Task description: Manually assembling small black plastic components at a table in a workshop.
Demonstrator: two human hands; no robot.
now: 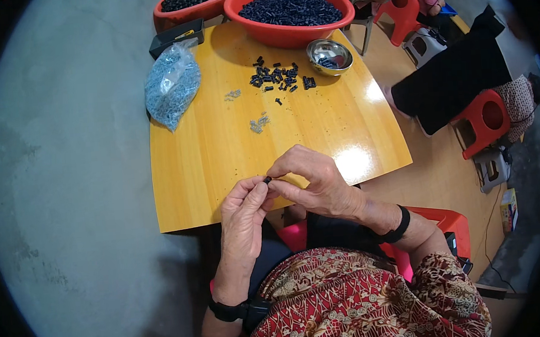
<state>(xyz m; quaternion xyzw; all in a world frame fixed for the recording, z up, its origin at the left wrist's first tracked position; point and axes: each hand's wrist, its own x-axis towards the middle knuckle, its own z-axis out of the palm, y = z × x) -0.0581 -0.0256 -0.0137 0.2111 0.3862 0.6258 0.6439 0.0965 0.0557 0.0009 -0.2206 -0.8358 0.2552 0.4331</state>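
A small black plastic piece [267, 180] sits between my fingertips, just above the near edge of the yellow table. My left hand [242, 216] pinches it between thumb and fingers. From the other side, the thumb and forefinger of my right hand [320, 181] close on the same piece; whether they also hold a tiny part is hidden. Beyond my hands lie two little groups of small silvery metal parts, a nearer one [258, 123] and a farther one [233, 95]. A loose pile of black plastic pieces [276, 75] is spread behind them.
A red basin [233, 16] heaped with black pieces stands at the table's [190, 173] far end, beside a metal bowl [330, 57]. At the left edge are a clear bag of metal parts [173, 82] and a black tray [177, 38]. People sit nearby at right.
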